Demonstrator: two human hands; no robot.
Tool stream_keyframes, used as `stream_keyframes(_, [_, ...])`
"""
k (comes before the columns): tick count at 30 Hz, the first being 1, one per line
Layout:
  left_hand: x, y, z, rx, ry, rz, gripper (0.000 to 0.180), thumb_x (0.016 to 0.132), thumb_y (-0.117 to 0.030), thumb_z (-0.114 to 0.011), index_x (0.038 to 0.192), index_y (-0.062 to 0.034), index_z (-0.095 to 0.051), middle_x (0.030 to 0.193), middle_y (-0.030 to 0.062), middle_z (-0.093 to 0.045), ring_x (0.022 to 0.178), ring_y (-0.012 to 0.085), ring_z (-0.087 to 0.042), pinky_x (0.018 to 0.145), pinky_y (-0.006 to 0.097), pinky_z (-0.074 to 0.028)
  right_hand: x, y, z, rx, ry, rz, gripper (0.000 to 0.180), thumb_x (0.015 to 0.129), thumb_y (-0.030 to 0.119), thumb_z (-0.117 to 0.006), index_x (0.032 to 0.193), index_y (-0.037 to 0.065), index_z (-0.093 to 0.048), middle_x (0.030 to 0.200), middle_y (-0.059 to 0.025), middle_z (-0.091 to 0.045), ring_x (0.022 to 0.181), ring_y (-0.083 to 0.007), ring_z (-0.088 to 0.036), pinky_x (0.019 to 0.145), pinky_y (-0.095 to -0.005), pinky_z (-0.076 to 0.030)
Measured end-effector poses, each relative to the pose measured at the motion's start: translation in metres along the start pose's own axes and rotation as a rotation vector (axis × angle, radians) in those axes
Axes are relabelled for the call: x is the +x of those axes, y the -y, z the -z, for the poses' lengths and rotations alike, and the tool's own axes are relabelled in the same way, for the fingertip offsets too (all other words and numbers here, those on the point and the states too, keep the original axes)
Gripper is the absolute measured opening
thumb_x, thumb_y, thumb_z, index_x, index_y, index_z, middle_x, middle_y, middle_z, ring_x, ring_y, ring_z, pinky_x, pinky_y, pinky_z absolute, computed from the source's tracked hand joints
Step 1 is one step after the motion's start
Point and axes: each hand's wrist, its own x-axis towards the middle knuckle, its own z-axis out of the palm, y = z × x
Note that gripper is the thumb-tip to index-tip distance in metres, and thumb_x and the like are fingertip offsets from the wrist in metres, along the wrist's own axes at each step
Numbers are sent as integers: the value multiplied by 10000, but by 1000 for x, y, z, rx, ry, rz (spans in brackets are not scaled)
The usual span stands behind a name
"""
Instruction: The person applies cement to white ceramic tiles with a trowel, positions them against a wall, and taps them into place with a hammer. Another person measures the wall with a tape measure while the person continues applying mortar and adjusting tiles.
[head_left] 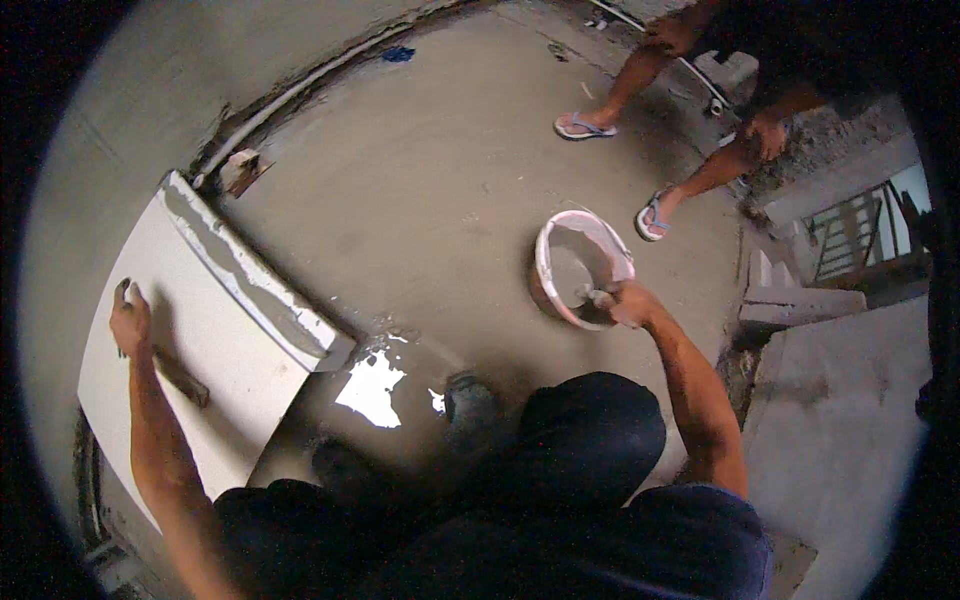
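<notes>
My left hand (pixel 130 318) rests flat, fingers apart, on a large white tile (pixel 215 345) that leans against the wall at the left; a band of grey mortar (pixel 245 275) runs along the tile's upper edge. Reaching into a pink-rimmed bucket (pixel 548 272) of grey mortar on the floor, my right hand (pixel 630 303) grips the handle of a trowel (pixel 597 297) whose blade sits in the mix. I am crouched, with my dark-clothed knees at the bottom of the view.
The floor (pixel 440 180) is bare grey concrete with a wet shiny patch (pixel 372 385) in front of my feet. Another person's legs in flip-flops (pixel 585 126) stand at the top right. A pipe (pixel 300 90) runs along the wall base. Concrete blocks (pixel 800 300) lie at the right.
</notes>
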Motion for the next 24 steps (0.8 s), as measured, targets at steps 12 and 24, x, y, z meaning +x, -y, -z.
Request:
stream_keyframes(12, [-22,-83,21,-33,98,153,426,956,-394,-678,1360,-259,-700,1139,137,-780,990,323,-757,903,507,-579,-86,-22,-29,737,-400,-101,258,1072,343,-621,1083,88,-658,724,33,-541,541,-67,-476,468,-271,-387])
stream_keyframes(24, [-33,-106,55,-177,91,172,467,1023,-420,-587,1447,-230,-633,1294,168,-737,1206,366,-704,1047,503,-541,-83,266,63,82,-52,581,357,1006,248,-643,1308,59,-663,1109,-172,-729,978,-309,-712,880,-407,-549])
